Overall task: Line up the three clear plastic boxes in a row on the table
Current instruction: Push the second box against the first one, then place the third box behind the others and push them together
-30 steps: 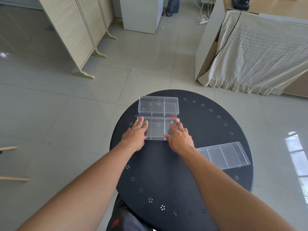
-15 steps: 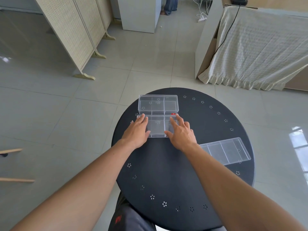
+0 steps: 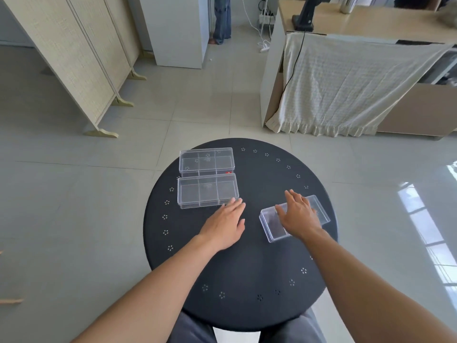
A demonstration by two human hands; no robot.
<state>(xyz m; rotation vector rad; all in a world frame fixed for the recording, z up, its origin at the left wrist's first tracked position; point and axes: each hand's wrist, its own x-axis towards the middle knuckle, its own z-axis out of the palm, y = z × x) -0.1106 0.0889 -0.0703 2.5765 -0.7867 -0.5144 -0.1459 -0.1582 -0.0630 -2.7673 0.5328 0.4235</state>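
Three clear plastic boxes lie on a round black table (image 3: pixel 247 263). The far box (image 3: pixel 206 160) and the middle box (image 3: pixel 207 190) sit one behind the other at the table's back left, long sides nearly touching. The third box (image 3: pixel 273 225) lies askew at the right. My right hand (image 3: pixel 298 214) rests flat on top of that third box, fingers spread. My left hand (image 3: pixel 226 225) hovers open, palm down, just in front of the middle box's right corner, holding nothing.
A folding screen (image 3: pixel 74 58) stands at the back left and a white cabinet (image 3: pixel 178 28) behind it. A desk draped with a cream cloth (image 3: pixel 346 82) is at the back right. Another person's legs (image 3: pixel 222 18) show far back. My knees sit under the table's near edge.
Both hands left the middle box. My right hand moved right onto the third box, which sits closer to the centre. My left hand drew back a little to the right.
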